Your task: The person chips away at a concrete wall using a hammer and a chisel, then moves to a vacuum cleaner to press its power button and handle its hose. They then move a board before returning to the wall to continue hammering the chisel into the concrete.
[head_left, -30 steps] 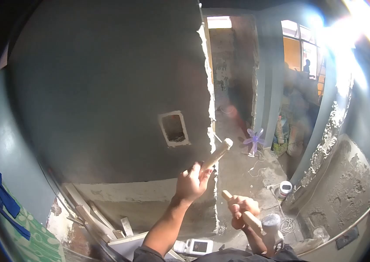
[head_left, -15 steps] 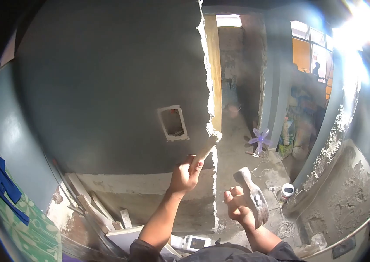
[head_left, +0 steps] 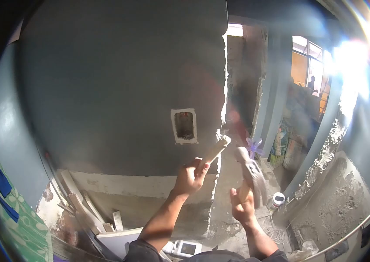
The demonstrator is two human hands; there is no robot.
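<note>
My left hand (head_left: pixel 189 178) is wrapped round a pale, dusty chisel (head_left: pixel 215 153). Its blunt, rounded end points up and right, by the broken edge (head_left: pixel 218 172) of the grey wall (head_left: pixel 119 87); the part inside my fist is hidden. To the right, my right hand (head_left: pixel 242 205) grips a hammer (head_left: pixel 254 181) with a dusty, worn head. The hammer is raised, apart from the chisel. Rough, pale mortar shows along the wall edge. Left of the chisel, a rectangular recess (head_left: pixel 185 125) with a white border is cut in the wall.
A white, round-topped device (head_left: pixel 277 199) stands on the floor at right, near coiled cable. Wood offcuts (head_left: pixel 82 203) lean low at left beside green patterned cloth (head_left: pixel 23 222). A white device with a screen (head_left: pixel 188 249) lies near my body. A purple flower-shaped object (head_left: pixel 254 147) stands beyond the hammer.
My right hand has lifted the hammer, its head now higher and closer to the chisel's end. My left hand has shifted slightly right in view. The camera view has turned a little.
</note>
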